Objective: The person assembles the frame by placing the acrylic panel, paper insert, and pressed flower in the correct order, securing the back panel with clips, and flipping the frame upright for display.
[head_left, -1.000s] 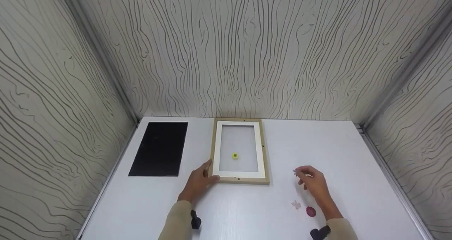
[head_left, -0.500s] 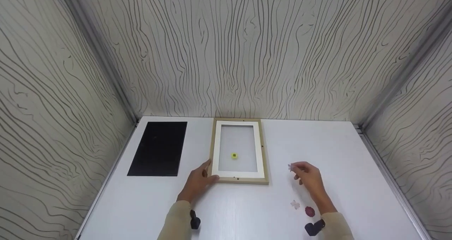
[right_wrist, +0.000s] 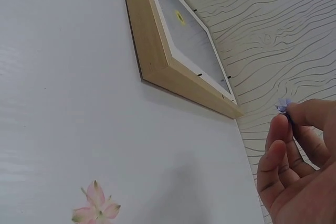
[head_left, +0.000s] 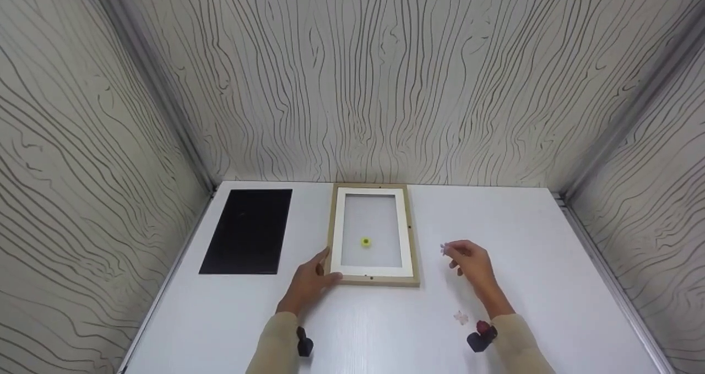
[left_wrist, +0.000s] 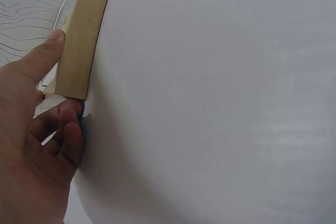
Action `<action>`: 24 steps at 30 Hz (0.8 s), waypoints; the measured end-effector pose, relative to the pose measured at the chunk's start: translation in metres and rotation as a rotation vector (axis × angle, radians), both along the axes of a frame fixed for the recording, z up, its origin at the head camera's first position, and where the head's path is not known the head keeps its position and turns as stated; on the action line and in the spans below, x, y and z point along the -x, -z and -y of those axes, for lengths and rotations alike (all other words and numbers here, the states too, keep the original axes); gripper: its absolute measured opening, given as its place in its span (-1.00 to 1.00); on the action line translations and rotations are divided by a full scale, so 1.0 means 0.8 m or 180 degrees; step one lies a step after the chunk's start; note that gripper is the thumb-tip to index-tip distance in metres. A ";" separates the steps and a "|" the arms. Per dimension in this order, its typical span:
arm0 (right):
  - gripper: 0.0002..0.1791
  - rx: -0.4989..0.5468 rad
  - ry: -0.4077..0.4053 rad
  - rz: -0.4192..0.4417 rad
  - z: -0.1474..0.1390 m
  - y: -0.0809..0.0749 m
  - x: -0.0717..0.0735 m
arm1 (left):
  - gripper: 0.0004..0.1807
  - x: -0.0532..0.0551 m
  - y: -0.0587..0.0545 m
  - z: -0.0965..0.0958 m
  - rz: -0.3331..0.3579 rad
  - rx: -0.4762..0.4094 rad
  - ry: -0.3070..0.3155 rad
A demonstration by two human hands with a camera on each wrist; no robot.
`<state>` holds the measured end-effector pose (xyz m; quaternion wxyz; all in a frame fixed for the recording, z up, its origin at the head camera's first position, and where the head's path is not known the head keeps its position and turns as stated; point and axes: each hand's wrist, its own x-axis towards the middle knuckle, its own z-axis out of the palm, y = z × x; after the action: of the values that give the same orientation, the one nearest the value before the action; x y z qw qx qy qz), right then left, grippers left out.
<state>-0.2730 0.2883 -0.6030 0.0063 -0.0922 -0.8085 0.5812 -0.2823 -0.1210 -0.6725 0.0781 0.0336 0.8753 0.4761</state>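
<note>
A wooden picture frame [head_left: 416, 253] with a white inner mat lies on the white table, and a small yellow flower [head_left: 365, 242] rests inside its opening. At the frame's near left corner, my left hand [head_left: 306, 287] holds on, thumb on the near edge and fingers along the left side. The left wrist view shows that thumb [left_wrist: 44, 56] against the wood. To the right of the frame, above the table, my right hand [head_left: 472, 263] pinches a small pale purple flower [right_wrist: 283, 104] between thumb and forefinger.
A thin black panel [head_left: 248, 232] lies left of the frame. Near my right forearm are a pale pink flower [head_left: 461, 318] and a dark red flower [head_left: 483, 326], the latter partly covered by the wrist camera. Patterned walls [head_left: 363, 76] enclose the table's back and sides.
My right hand has moved left and away from me, toward the frame, carrying the purple flower. Its wrist camera now partly covers the dark red flower. My left hand has stayed at the corner.
</note>
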 end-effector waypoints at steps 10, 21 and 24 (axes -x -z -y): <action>-0.71 0.0048 -0.0014 -0.0022 0.015 -0.005 0.015 | -0.05 0.000 -0.002 0.001 0.0020 -0.0032 0.0044; -0.69 -0.0038 -0.0112 0.0032 0.033 -0.006 0.031 | -0.03 0.002 0.002 0.001 0.0042 -0.0026 0.0035; -0.71 -0.0054 -0.0127 0.0050 0.039 -0.008 0.037 | -0.03 0.003 0.002 0.001 0.0061 -0.0037 0.0023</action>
<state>-0.3022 0.2568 -0.5969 -0.0108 -0.0805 -0.8151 0.5736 -0.2849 -0.1219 -0.6742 0.0880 0.0326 0.8716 0.4812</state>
